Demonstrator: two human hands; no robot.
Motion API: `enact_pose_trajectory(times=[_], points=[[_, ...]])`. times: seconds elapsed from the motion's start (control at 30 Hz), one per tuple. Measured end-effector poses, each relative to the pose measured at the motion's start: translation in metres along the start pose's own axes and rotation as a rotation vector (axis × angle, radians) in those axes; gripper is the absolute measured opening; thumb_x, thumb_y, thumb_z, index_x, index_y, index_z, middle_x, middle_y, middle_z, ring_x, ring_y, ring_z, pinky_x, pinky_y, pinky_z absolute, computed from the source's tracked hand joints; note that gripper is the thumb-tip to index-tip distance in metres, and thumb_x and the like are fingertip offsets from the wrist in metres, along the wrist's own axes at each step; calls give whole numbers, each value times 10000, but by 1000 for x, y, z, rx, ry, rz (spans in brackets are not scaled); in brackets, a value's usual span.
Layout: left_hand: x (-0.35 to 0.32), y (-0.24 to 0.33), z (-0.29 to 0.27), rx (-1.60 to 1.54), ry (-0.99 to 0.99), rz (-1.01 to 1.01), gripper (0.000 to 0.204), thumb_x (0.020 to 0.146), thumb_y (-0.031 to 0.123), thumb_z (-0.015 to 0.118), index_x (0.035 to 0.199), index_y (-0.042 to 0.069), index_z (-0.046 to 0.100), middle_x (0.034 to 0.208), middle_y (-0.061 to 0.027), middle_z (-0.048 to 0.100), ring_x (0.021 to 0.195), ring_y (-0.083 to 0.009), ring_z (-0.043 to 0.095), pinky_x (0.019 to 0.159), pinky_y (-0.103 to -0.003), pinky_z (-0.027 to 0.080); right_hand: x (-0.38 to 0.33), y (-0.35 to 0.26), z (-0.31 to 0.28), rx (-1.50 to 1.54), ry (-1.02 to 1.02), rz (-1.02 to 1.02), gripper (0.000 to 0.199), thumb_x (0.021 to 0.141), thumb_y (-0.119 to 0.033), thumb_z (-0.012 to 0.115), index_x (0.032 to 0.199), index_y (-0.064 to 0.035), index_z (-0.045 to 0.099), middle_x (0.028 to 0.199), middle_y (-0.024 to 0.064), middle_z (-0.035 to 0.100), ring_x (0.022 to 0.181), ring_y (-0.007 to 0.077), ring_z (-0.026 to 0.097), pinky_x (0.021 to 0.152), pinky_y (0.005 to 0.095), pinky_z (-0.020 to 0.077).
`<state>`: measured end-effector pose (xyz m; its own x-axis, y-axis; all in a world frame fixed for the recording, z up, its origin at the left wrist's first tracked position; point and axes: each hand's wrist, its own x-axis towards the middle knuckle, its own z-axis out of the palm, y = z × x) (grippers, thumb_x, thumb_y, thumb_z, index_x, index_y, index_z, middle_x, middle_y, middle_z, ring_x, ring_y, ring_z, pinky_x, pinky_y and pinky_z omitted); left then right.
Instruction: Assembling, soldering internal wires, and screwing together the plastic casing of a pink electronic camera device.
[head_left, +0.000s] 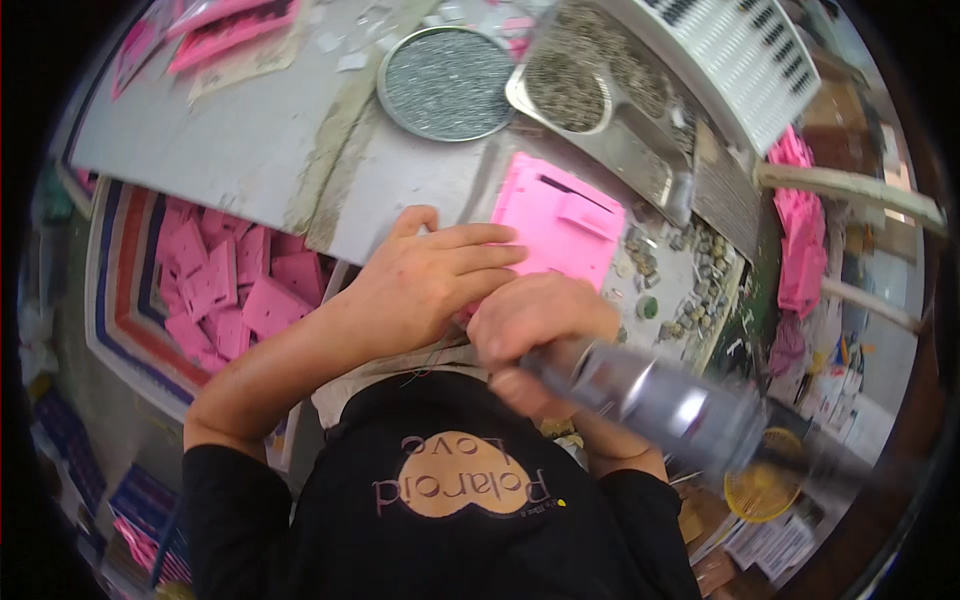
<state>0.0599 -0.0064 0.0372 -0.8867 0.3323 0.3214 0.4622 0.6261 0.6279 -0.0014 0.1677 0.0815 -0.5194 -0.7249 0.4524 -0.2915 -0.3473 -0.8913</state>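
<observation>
A pink plastic panel (555, 215) with a slot and a raised block lies on the table before me. My left hand (435, 275) rests on its left side, fingers stretched out and lying flat. My right hand (540, 320) is wrapped round a grey power screwdriver (655, 400) at the panel's near edge. The tool lies nearly level, its body pointing back to the lower right, and its rear end is smeared by motion. My right hand hides the tool's tip.
Beyond the panel stand a round dish of small silvery screws (447, 82) and a metal tray (640, 140) holding a scoop of small metal parts (565, 90). Loose bits (700, 290) lie to the right. A striped-edged bin of pink parts (225, 275) stands left, a white rack (745, 60) far right.
</observation>
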Motion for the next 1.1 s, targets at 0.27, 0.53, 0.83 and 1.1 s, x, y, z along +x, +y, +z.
enact_pose_trajectory(times=[0.27,0.53,0.83,1.1], points=[[51,20,36,48,42,66,454,734,52,694,1185,90,722,1303,-34,674,1079,-276,609,909,-404,469,-30,-39,-103,36,413,-98,232,981,-151,608,1171,-72,501,573,-7,440,474,148,413,515,356,431],[60,27,42,185,-63,32,451,749,118,730,1199,111,730,1316,-6,668,1053,-247,591,893,-407,460,-29,-21,-112,65,478,-140,225,1005,-186,638,1121,-58,493,612,22,473,486,139,428,559,342,467],[57,28,44,175,-71,6,454,751,113,726,1205,116,735,1322,-18,672,1054,-262,590,906,-420,452,-60,-32,-95,6,445,48,200,989,-138,662,1073,-89,487,622,26,497,511,135,489,534,331,439],[81,9,22,49,212,-65,361,799,164,769,1151,93,728,1412,-114,587,1145,-355,577,995,-450,435,-57,-44,-82,-7,512,29,236,967,-189,660,1088,-73,494,627,19,490,517,151,464,545,364,439]])
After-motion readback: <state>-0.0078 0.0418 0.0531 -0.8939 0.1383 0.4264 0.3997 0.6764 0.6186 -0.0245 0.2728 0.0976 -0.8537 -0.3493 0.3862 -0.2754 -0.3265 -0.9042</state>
